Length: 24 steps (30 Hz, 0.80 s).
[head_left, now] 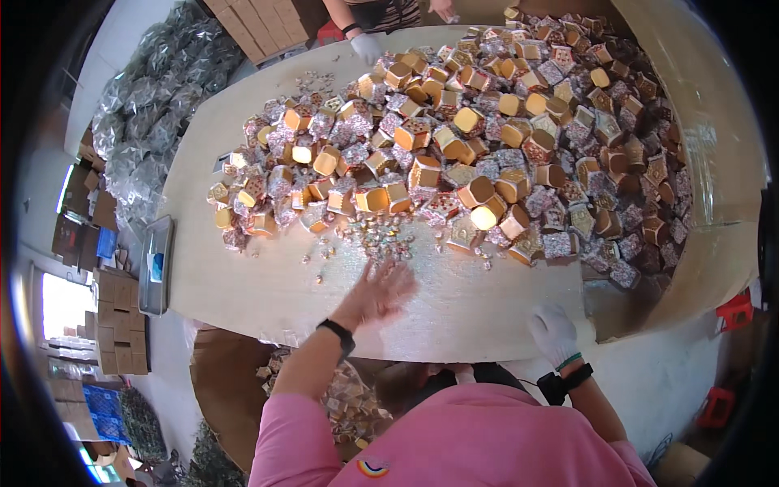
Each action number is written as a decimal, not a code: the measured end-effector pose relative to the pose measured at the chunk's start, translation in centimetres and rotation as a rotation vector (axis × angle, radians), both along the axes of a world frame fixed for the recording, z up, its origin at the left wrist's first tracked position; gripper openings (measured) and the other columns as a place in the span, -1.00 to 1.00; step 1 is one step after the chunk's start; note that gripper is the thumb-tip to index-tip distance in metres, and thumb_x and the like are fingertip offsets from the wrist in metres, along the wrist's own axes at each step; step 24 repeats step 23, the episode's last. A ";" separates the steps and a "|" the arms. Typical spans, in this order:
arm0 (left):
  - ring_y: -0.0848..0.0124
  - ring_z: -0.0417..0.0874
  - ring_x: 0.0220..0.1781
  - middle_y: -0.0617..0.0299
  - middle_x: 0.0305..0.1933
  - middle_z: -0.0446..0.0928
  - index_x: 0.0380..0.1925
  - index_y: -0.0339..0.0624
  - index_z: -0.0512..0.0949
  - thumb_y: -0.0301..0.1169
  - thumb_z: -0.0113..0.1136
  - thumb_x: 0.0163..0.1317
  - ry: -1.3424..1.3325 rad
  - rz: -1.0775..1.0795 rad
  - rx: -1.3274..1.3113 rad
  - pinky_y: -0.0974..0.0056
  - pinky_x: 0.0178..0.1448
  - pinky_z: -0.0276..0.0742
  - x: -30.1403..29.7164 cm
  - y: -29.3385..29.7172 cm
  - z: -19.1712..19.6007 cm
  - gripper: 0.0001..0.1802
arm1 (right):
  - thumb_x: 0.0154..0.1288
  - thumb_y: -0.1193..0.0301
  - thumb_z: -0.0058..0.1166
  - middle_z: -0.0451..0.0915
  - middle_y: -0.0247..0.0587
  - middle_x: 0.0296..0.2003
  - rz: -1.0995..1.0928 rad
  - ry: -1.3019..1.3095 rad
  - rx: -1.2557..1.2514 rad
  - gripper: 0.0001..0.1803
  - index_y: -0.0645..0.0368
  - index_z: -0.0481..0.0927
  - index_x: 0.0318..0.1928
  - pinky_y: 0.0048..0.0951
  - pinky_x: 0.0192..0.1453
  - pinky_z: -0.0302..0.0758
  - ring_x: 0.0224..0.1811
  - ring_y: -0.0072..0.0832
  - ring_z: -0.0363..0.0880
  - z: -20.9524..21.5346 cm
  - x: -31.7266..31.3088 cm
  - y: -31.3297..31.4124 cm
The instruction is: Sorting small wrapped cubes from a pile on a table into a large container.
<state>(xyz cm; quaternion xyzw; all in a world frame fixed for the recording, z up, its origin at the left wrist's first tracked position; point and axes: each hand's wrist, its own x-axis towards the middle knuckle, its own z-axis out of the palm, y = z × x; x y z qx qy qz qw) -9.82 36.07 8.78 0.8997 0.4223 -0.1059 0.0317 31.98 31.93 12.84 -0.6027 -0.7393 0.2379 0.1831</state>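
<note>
My bare left hand [376, 294], slightly blurred, reaches over the pale table [487, 304] with its fingers spread. Just beyond its fingertips lies a loose scatter of small shiny wrapped pieces [380, 237], perhaps candies. My right hand [553, 334] wears a white glove and rests at the table's near edge, fingers extended, with nothing visible in it. Past both hands spreads a big heap of small patterned boxes [426, 172] in red, white and gold, many with plain gold ends showing. Several lie tipped on their sides.
A cardboard wall [714, 162] bounds the heap at right. A metal tray [156, 268] stands at the table's left edge. Below my left arm, an open carton [223, 373] holds more boxes. Clear plastic bags [154, 105] pile up at left. Opposite, another person's gloved hand [367, 49] touches the table.
</note>
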 end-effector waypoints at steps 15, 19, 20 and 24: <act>0.03 -0.18 0.55 0.08 0.54 -0.11 0.43 -0.08 -0.03 0.04 -0.07 0.32 -0.420 1.572 0.253 -0.29 0.44 -0.14 -8.2 0.2 -3.5 -0.20 | 0.19 0.36 0.00 0.54 -0.05 -0.28 0.041 -0.074 -0.056 -0.85 0.15 0.54 -0.30 -0.10 -0.09 0.42 -0.17 -0.02 0.48 -0.6 0.9 -1.4; -0.02 -0.22 0.55 0.01 0.53 -0.13 0.44 -0.20 -0.11 0.06 -0.05 0.30 -0.434 1.576 0.307 -0.23 0.47 -0.18 -4.1 1.7 -8.6 -0.12 | 0.22 0.30 -0.01 0.56 -0.04 -0.23 0.077 -0.072 -0.107 -0.79 0.15 0.57 -0.26 -0.10 -0.03 0.43 -0.13 -0.03 0.49 -2.3 -0.2 -1.0; -0.03 -0.23 0.55 0.00 0.54 -0.13 0.44 -0.19 -0.11 0.07 -0.04 0.29 -0.534 1.539 0.277 -0.23 0.47 -0.20 -2.8 2.6 -8.0 -0.11 | 0.22 0.28 -0.01 0.57 -0.03 -0.22 0.095 -0.040 -0.081 -0.77 0.15 0.58 -0.25 -0.11 -0.02 0.43 -0.12 -0.03 0.50 -2.4 -0.5 -1.0; -0.04 -0.29 0.56 0.01 0.54 -0.16 0.46 -0.04 -0.16 0.08 0.08 0.22 -0.690 1.490 0.152 -0.21 0.49 -0.33 3.8 6.7 -3.7 -0.03 | 0.23 0.23 0.02 0.57 -0.03 -0.19 0.063 -0.123 -0.212 -0.74 0.15 0.57 -0.25 -0.16 0.05 0.41 -0.06 -0.06 0.49 -2.0 -0.9 -0.1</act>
